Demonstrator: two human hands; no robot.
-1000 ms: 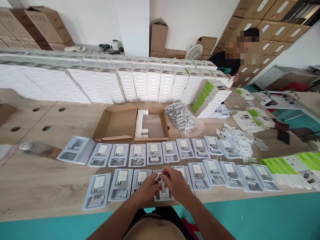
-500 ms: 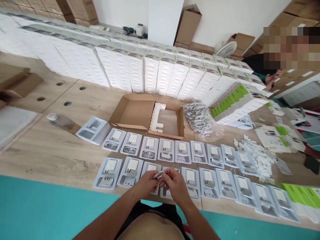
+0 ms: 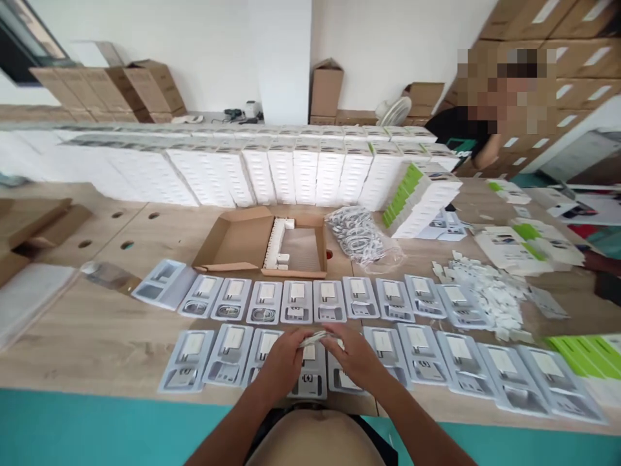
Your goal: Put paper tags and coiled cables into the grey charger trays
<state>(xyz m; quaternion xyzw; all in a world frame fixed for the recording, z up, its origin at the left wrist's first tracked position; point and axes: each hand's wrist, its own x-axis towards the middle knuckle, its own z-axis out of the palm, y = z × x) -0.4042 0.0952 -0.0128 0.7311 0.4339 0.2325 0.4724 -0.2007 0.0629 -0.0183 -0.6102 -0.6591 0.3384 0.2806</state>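
A coiled white charging cable [image 3: 315, 338] is stretched between my two hands, above the front row of plastic trays. My left hand [image 3: 285, 357] grips its left end, and my right hand [image 3: 353, 355] has fingers closed at its right end. Beneath them lies a tray [image 3: 309, 383] with a white charger block and a small printed card. In the row behind, a tray [image 3: 264, 304] holds a charger with a coiled cable; the tray [image 3: 297, 303] to its right shows a charger without a cable.
A bag of cables [image 3: 359, 239] lies beside an open cardboard box [image 3: 237, 239] with white pieces. Stacked white boxes [image 3: 305, 175] line the back. Loose white pieces [image 3: 495, 298] are piled right; a bottle [image 3: 109, 275] lies left. Another person [image 3: 466, 136] is behind the stacks.
My hands have spread a little apart, with the cable pulled longer between them. The head view has tilted up and shifted, showing more of the wall and the other person.
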